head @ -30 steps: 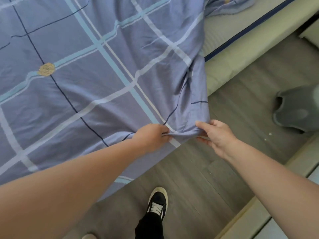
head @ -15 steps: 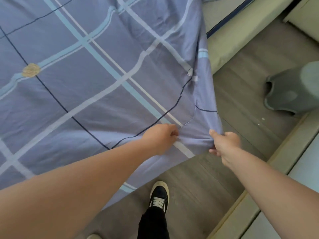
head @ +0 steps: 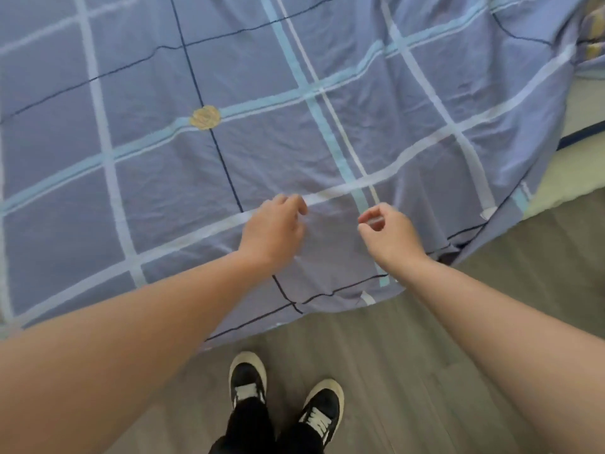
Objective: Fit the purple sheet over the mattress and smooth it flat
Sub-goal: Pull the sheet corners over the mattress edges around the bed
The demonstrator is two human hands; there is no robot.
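Observation:
The purple sheet (head: 262, 132), checked with light blue, white and dark lines and a yellow rose print, lies spread over the bed, and its near edge hangs down toward the floor. My left hand (head: 275, 229) hovers over the sheet near the bed's front edge with its fingers loosely curled, holding nothing. My right hand (head: 391, 235) is close beside it, thumb and forefinger near each other, with no cloth between them. At the right, the sheet's corner hangs loose off the pale mattress (head: 571, 188), which shows bare there.
Grey wooden floor (head: 425, 355) runs along the near side of the bed. My two black shoes (head: 284, 394) stand on it close to the hanging sheet edge. A patterned cloth or pillow (head: 594, 44) lies at the top right on the mattress.
Both hands have let go of the sheet's corner and moved left over the bed. The view has swung left, so the corner now hangs loose at the right.

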